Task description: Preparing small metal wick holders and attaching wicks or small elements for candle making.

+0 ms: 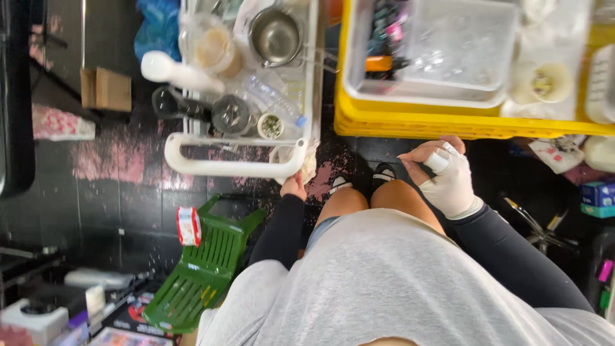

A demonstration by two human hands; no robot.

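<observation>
Gripping the white cart handle (230, 168), left hand (294, 188) has its grip closed around the rail's right end. Right hand (442, 176), gloved, pinches a small white cylinder (438, 161) just below the yellow crate (410, 122).

Open floor (128, 192) between cart (230, 168), crate (410, 123)

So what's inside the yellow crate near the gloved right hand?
The yellow crate holds a clear plastic tub with small colourful items at its left end, and a white cup beside it. The tub covers the crate's floor, so anything beneath it is hidden.
</observation>
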